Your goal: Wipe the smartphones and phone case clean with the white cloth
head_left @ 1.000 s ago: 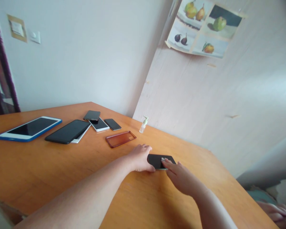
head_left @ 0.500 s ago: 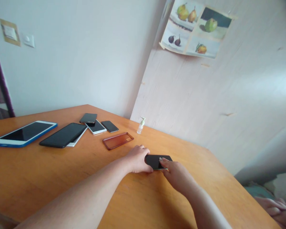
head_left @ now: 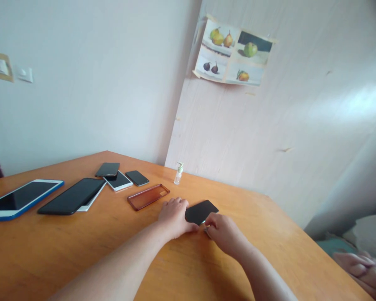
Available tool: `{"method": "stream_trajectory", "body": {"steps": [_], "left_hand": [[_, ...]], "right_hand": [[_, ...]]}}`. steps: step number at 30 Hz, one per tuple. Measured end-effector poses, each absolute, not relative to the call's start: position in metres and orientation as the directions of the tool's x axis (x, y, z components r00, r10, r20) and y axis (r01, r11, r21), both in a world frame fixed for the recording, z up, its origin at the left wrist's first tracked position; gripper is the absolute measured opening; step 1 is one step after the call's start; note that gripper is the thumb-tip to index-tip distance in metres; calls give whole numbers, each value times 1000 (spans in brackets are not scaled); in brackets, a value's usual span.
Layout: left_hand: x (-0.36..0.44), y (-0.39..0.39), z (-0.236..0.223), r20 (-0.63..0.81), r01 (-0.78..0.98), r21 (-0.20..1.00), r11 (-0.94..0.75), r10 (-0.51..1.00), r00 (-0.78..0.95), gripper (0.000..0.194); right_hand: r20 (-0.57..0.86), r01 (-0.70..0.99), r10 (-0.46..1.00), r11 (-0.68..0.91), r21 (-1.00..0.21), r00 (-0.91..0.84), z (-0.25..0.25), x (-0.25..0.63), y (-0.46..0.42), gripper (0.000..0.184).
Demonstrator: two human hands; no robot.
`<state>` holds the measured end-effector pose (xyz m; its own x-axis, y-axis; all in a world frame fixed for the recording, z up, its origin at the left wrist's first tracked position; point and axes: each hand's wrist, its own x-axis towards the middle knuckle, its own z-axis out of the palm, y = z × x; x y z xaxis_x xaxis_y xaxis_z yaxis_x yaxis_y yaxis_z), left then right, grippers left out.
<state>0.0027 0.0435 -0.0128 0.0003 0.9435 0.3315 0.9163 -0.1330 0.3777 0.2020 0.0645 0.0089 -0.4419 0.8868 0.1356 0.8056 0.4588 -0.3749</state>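
Note:
A black smartphone (head_left: 201, 211) lies screen up on the wooden table. My left hand (head_left: 174, 218) grips its left end, the thumb along the near side and the fingers at the far side. My right hand (head_left: 224, 232) is closed at the phone's near edge. Between its fingertips shows a small whitish scrap (head_left: 207, 231), mostly hidden, its material unclear. Left of the phone, a clear reddish-brown phone case (head_left: 148, 197) rests on the table. Behind it stands a small clear pump bottle (head_left: 178, 174) with a pale green top.
Several other devices lie at the left: a blue-cased white tablet (head_left: 25, 197), a large black device (head_left: 72, 195) over a white one, and smaller phones (head_left: 137, 178) behind. A wall with fruit pictures (head_left: 233, 54) rises beyond the table (head_left: 253, 246).
My right hand has slid from the screen to the phone's near edge, its fingers now curled. The phone has turned slightly, its right end farther away. The camera view has shifted.

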Motion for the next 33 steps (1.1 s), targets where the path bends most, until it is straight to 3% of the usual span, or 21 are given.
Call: {"method": "stream_trajectory", "body": {"steps": [5,13,19,22,26,30,33], "left_hand": [[4,44,-12,344,917,388,-96,938,-47,67],[4,40,-11,300,860,492,-137,954,-20,45],[5,38,-11,277,820,535,-204,959,58,63],[0,39,-8,324,842,496,-211,945,46,58],[-17,43,-1,390,897,435,-78,914,-110,37],[-35,45,6,313,909,381,167,902,-297,31],[-43,46,9,265,909,326,261,897,-353,28]], "right_hand": [[98,782,857,504,-367,-507,11,197,57,29],[71,765,830,541,-351,-554,6,198,63,27],[135,817,881,470,-334,-453,-4,204,79,38],[154,811,893,450,-375,-424,-4,206,80,34],[166,792,900,433,-431,-402,1,202,71,28],[111,752,856,500,-429,-506,3,197,65,28],[88,761,839,527,-378,-537,2,198,67,30]]}}
